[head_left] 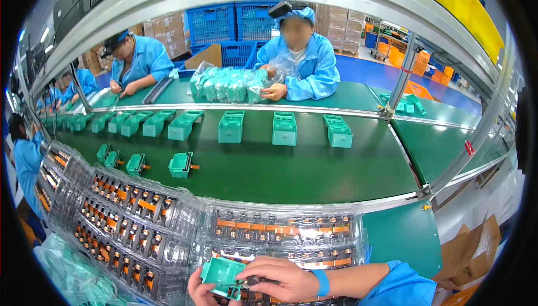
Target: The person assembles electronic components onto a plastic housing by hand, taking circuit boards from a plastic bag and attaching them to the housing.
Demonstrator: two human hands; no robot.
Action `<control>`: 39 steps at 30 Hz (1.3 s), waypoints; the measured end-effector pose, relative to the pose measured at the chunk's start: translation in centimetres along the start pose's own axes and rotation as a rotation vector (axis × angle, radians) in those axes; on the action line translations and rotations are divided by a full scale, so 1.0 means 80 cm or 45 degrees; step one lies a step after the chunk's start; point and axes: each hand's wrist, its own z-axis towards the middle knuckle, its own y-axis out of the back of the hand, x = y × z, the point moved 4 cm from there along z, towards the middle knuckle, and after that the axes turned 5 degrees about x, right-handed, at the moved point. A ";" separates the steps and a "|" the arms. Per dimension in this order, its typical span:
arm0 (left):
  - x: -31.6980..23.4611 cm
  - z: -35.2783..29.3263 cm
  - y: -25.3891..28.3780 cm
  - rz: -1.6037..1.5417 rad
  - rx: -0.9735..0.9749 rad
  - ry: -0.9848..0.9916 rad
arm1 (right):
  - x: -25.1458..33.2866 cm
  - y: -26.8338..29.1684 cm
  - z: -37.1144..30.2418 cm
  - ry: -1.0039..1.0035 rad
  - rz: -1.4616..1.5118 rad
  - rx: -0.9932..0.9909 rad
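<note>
My left hand [199,289] grips a green plastic housing [222,272] from its left side, low in the view, with the hollow side turned up. From the right comes my right hand [286,279], a blue band around its wrist. Its thumb and fingers pinch a small dark part [253,281] against the housing's right edge. The fingers hide much of this part, so I cannot tell if it is seated. Both hands are above a clear plastic tray [280,239] holding dark parts with orange flat cables [252,226].
More clear trays of such parts [126,194] are stacked at left, beside a bag of green pieces [78,269]. Ahead, a green conveyor [302,174] carries several green housings [284,128]. Across it, co-workers [305,54] in blue sit. A cardboard box [468,255] stands at right.
</note>
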 end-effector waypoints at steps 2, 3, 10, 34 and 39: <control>-0.001 -0.005 -0.002 0.062 0.030 0.050 | -0.002 -0.005 -0.006 0.042 0.081 0.100; -0.002 -0.003 -0.001 0.035 0.004 0.088 | -0.007 -0.005 -0.002 0.023 0.068 0.117; -0.003 -0.004 -0.007 0.232 0.024 -0.058 | -0.015 -0.001 -0.002 -0.196 0.527 -0.066; -0.031 -0.015 -0.009 0.629 -0.076 -0.215 | -0.031 0.028 -0.006 -0.184 0.553 -0.705; -0.028 -0.005 -0.001 0.461 -0.069 -0.167 | 0.026 0.038 -0.003 0.228 0.193 -0.841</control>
